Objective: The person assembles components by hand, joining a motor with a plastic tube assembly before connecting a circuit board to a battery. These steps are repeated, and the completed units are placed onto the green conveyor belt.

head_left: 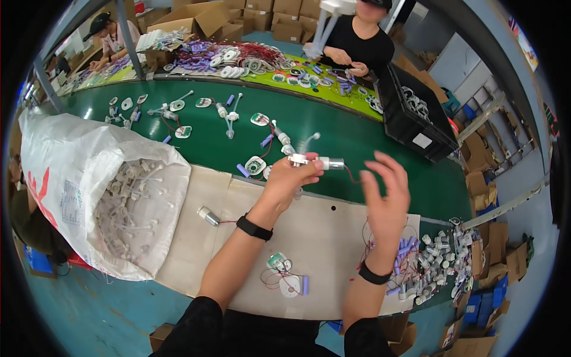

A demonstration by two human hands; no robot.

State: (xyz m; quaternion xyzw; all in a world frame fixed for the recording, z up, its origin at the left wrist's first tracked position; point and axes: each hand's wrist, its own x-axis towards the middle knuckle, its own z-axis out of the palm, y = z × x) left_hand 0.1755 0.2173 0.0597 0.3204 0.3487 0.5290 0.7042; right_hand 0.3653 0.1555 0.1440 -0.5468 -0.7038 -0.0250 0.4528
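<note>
Left hand [288, 178] first, raised over the near edge of the green belt [205, 152], and it's closed: thumb and fingers are pinched round the white end of a small motor [333, 163], with a round white piece [297, 159] sitting right there at the fingertips. So the motor is in the left hand's grasp, poking out from the thumb side, its long axis running nearly sideways across the view, and here's the relation that counts: the bare silver end faces right, straight at the other hand. Out of that end comes a thin red wire [352, 176], bowing down and to the right, bridging much of the gap. And there, just beyond, is the right hand [388, 187], blurred, fingers spread and curved, palm apart from the motor; whether a fingertip touches the wire, I can't tell. The left hand is clearly the nearer one, in contact at the white end, while the right stands off, near the silver end but not on it. Farther right, past the right forearm, a heap of motors [434, 259] lies on the table's corner, well apart from the held one.
</note>
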